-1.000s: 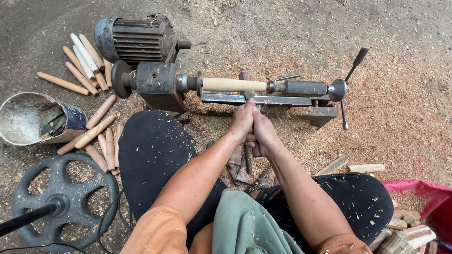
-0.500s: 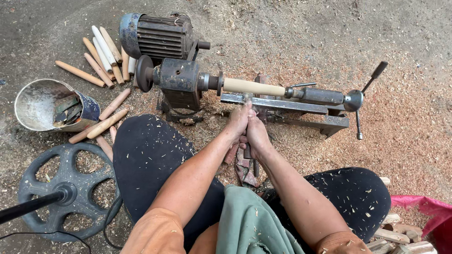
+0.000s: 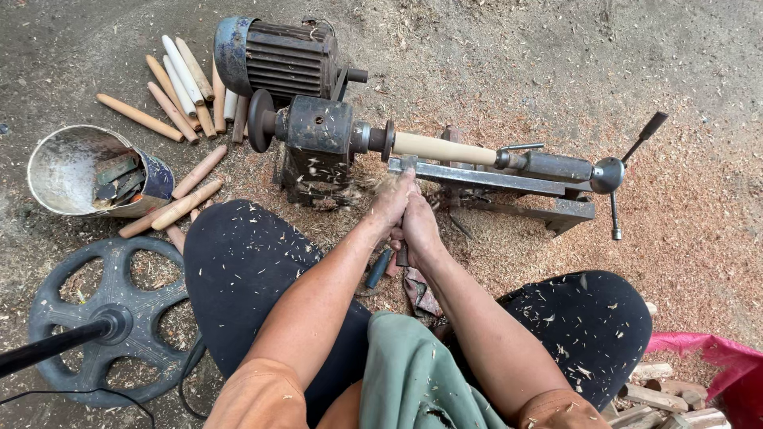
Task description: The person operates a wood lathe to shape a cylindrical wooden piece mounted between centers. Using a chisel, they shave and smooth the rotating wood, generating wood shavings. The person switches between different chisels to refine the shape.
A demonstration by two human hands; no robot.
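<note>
Down on the ground, a person sits with knees spread before a small wood lathe point(image 3: 445, 171), both hands brought together just in front of it. The left hand point(image 3: 392, 202) and the right hand point(image 3: 419, 230) are clasped around one tool handle point(image 3: 403, 253) — fingers curled tight on it, the left ahead near the tool rest, the right behind it. The tool's working end is hidden by the hands, so whether it touches the wood cannot be told. The pale wooden spindle point(image 3: 443, 148) lies level between the dark headstock point(image 3: 319, 131) and the tailstock point(image 3: 556, 167), just beyond the hands. Behind the headstock stands a ribbed electric motor point(image 3: 278, 57).

Off to the left, turned wooden sticks point(image 3: 179, 87) lie in a loose bunch on the floor, with a few more beside a tipped metal bucket point(image 3: 71, 163) that holds some tools. Nearer the left knee lies a dark spoked wheel point(image 3: 107, 318). Sawdust point(image 3: 675, 206) covers the ground to the right — a pink bag point(image 3: 715, 357) shows at the lower corner.
</note>
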